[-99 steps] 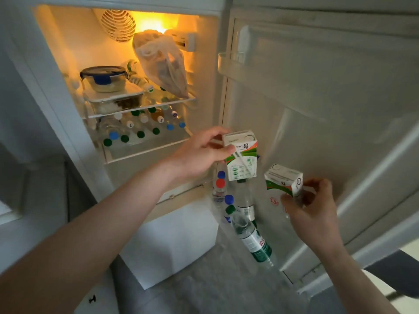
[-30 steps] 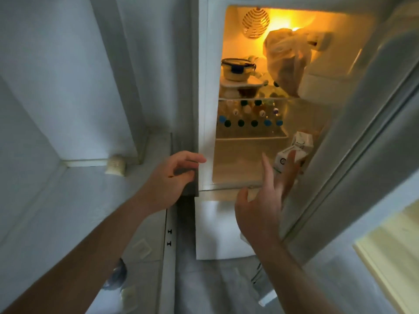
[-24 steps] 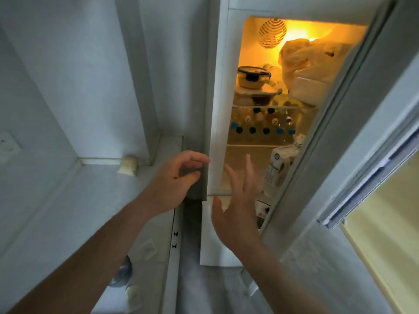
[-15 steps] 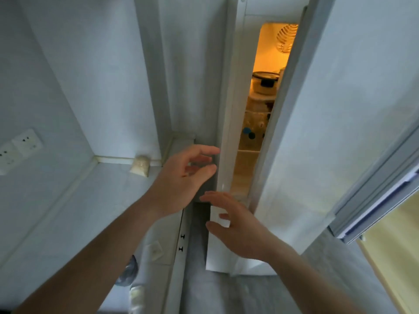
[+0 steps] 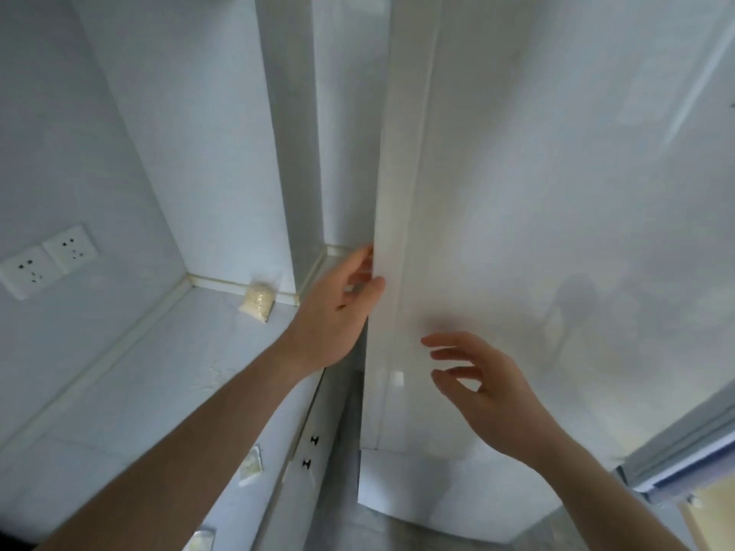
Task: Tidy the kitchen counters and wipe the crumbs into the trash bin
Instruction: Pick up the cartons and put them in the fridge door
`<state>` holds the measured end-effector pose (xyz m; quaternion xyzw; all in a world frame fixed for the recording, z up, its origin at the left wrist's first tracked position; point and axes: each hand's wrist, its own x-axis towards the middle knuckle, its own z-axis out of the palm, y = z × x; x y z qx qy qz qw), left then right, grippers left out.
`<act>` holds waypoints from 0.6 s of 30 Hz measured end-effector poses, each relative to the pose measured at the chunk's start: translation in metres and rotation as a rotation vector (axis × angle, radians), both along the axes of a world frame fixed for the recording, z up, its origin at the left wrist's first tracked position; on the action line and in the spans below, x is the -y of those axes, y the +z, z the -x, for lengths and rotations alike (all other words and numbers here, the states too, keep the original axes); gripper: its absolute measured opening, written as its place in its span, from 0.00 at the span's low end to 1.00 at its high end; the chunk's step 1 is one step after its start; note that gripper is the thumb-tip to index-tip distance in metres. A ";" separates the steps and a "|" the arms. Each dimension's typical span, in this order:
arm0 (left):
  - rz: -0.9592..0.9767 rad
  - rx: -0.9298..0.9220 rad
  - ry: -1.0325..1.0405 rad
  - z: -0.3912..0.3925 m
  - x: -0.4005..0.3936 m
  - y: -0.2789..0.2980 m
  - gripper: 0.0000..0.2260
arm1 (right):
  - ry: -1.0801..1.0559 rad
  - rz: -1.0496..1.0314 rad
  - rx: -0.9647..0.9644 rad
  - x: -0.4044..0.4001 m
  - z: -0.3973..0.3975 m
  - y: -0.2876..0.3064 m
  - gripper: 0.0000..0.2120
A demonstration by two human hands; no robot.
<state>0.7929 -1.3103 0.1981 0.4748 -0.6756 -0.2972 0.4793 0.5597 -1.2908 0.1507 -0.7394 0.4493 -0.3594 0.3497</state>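
The white fridge door is closed and fills the right half of the view. My left hand is held beside the fridge's left edge, fingers loosely bent, fingertips close to or touching that edge, holding nothing. My right hand hovers in front of the door with fingers spread and relaxed, empty. The white kitchen counter runs along the left. A small clear bag of pale grains lies in the counter's back corner.
Two wall sockets sit on the left wall above the counter. Small packets lie near the counter's front edge, above cabinet doors with dark knobs. A grey floor shows below the fridge. A door frame edges the lower right.
The fridge door has swung fully closed, hiding the lit interior. My right hand has come off the door and hangs in front of it. My left hand stays by the fridge's left edge.
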 end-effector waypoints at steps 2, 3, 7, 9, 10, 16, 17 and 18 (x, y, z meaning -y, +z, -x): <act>0.018 -0.025 0.112 0.007 0.017 -0.006 0.16 | -0.036 0.105 -0.022 0.016 0.021 -0.001 0.19; 0.033 -0.036 0.176 0.010 0.025 -0.009 0.14 | -0.050 0.145 -0.027 0.024 0.031 -0.001 0.20; 0.050 -0.037 0.369 0.014 0.056 -0.019 0.11 | -0.071 0.226 -0.013 0.053 0.062 -0.003 0.22; 0.042 -0.036 0.420 0.017 0.070 -0.020 0.12 | -0.058 0.238 -0.012 0.065 0.071 -0.005 0.24; 0.041 -0.033 0.442 0.019 0.076 -0.020 0.12 | -0.047 0.241 -0.012 0.070 0.074 -0.006 0.25; 0.066 -0.083 0.481 0.041 0.090 -0.030 0.21 | 0.016 0.277 -0.010 0.095 0.085 -0.015 0.28; 0.082 -0.071 0.478 0.045 0.087 -0.034 0.24 | 0.018 0.286 -0.005 0.097 0.085 -0.017 0.28; 0.096 -0.043 0.476 0.050 0.083 -0.039 0.26 | 0.020 0.294 -0.002 0.098 0.085 -0.019 0.29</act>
